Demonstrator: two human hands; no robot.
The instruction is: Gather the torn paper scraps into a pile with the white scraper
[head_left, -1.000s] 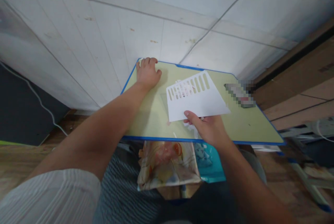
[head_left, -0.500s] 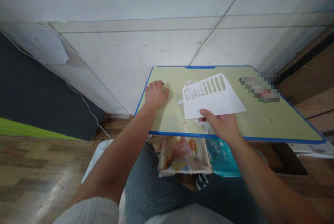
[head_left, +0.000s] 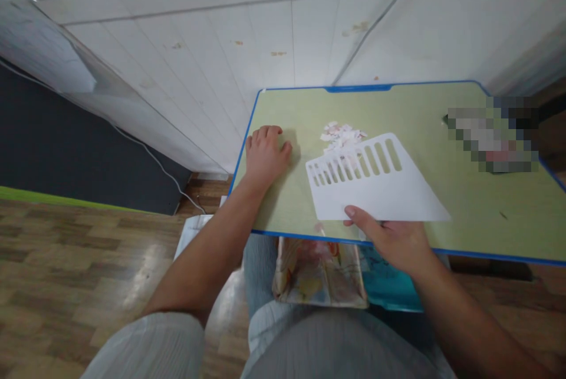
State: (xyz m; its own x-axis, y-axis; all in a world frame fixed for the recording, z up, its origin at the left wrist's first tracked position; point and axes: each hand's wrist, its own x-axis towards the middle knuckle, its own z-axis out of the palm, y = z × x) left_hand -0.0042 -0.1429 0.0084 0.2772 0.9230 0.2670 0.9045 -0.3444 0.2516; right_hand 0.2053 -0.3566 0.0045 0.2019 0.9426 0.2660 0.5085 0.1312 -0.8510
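Observation:
My right hand (head_left: 398,240) grips the lower edge of a white slotted sheet (head_left: 362,196), thumb on top and fingers beneath. A row of rounded slots runs along the sheet's far edge. A small pile of white and pinkish paper scraps (head_left: 340,136) lies on the pale green table (head_left: 292,205), just beyond the sheet and partly covered by it. Palm down near the table's left edge, my left hand (head_left: 267,155) rests with its fingers slightly bent and apart, holding nothing.
At the table's right lies a pixelated object (head_left: 490,137). Under the front edge are a patterned fabric-like bin (head_left: 321,279) and a teal container (head_left: 389,282). A white panelled wall (head_left: 265,43) with a cable (head_left: 380,19) stands behind.
The slotted sheet in my right hand has shifted toward me, so the scrap pile shows more beyond it. My left hand stays in place on the table. The camera view has moved somewhat.

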